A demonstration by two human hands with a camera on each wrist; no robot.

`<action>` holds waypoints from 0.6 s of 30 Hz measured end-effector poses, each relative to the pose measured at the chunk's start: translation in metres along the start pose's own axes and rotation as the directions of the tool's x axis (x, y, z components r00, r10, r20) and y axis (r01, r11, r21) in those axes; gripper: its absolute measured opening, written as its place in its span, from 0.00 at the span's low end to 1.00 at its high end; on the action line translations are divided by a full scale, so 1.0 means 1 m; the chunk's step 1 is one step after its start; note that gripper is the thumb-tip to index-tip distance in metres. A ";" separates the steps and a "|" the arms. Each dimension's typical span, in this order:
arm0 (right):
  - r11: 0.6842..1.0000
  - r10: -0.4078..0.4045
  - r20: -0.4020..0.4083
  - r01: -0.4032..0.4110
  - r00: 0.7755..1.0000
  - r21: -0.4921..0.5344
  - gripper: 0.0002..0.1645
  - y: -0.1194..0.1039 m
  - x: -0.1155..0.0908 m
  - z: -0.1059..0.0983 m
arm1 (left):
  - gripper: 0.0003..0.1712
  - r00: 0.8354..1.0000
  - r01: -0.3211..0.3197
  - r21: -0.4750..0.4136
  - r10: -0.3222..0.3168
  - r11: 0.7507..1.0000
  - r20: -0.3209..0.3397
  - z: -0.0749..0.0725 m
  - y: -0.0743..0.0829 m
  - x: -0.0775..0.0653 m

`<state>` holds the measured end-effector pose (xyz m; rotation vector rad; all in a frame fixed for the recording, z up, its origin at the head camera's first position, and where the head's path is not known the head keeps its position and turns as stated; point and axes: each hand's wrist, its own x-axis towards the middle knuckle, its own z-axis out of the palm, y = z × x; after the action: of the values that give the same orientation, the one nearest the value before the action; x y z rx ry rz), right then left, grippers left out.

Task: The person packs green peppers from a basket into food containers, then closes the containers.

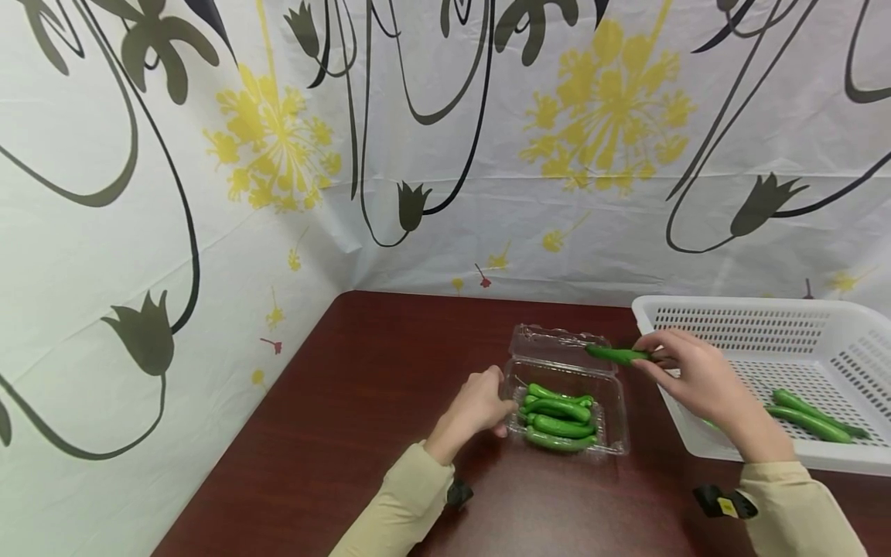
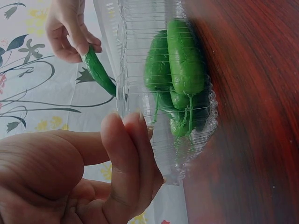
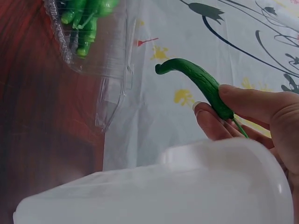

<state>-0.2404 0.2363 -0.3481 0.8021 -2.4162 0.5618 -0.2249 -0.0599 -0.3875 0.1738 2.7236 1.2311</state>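
A clear plastic box (image 1: 619, 422) stands on the table with its hinged lid (image 1: 557, 346) laid back. Several green chili peppers (image 1: 559, 410) lie side by side inside. My left hand (image 1: 476, 402) is at the box's left side; in the left wrist view its fingertips (image 2: 135, 119) pinch the rim. Over the right end of the lid, my right hand (image 1: 696, 379) holds one green chili pepper (image 1: 616, 355). The right wrist view shows this pepper (image 3: 198, 81) pinched near its stem end between thumb and fingers, its curved tip pointing toward the box.
To the right, a white perforated basket (image 1: 859, 313) holds a few more green chili peppers (image 1: 810, 424), partly hidden by my right forearm. The dark red table (image 1: 313, 464) meets a patterned sheet (image 1: 452, 155) at its back and left edges.
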 end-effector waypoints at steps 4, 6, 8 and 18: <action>1.000 -0.016 0.006 0.016 1.000 0.010 0.15 -0.001 0.001 0.004 | 0.13 1.000 0.004 -0.009 -0.004 1.000 0.000 0.000 0.000 0.000; 1.000 -0.020 0.007 0.020 1.000 0.020 0.15 -0.002 0.001 0.006 | 0.13 1.000 0.000 -0.008 0.000 1.000 -0.003 0.000 0.000 0.000; 1.000 -0.024 0.008 0.024 1.000 0.020 0.15 -0.003 0.001 0.007 | 0.12 1.000 -0.003 -0.009 0.003 1.000 -0.006 0.000 0.000 0.000; 0.996 -0.068 0.038 0.066 0.997 0.056 0.18 -0.006 0.002 0.015 | 0.12 1.000 -0.004 -0.011 0.004 1.000 -0.005 -0.001 0.001 -0.001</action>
<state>-0.2435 0.2234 -0.3574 0.9220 -2.4088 0.5930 -0.2242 -0.0601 -0.3865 0.1761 2.7211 1.2491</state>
